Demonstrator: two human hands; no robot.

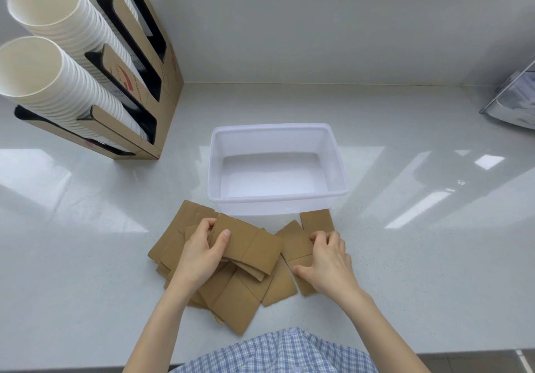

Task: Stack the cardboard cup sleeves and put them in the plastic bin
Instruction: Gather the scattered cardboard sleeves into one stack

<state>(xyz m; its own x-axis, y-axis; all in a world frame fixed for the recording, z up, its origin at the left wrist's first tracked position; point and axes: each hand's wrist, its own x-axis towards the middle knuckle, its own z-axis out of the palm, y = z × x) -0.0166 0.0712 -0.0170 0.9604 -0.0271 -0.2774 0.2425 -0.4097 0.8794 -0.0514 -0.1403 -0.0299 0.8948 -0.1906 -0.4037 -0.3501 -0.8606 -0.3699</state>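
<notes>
White counter [86, 256], flat brown cup sleeves [237, 294] scattered — left hand [199, 256] gripping several, right hand [330, 262] pinching one.

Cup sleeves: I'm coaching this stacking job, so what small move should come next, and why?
Probably the right hand should lift the flat sleeve under its fingers onto the small stack the left hand holds. The plastic bin is empty and most sleeves lie scattered.

Bright, even light; window glare streaks the glossy counter [405, 227]; wide-angle edges bend.
</notes>
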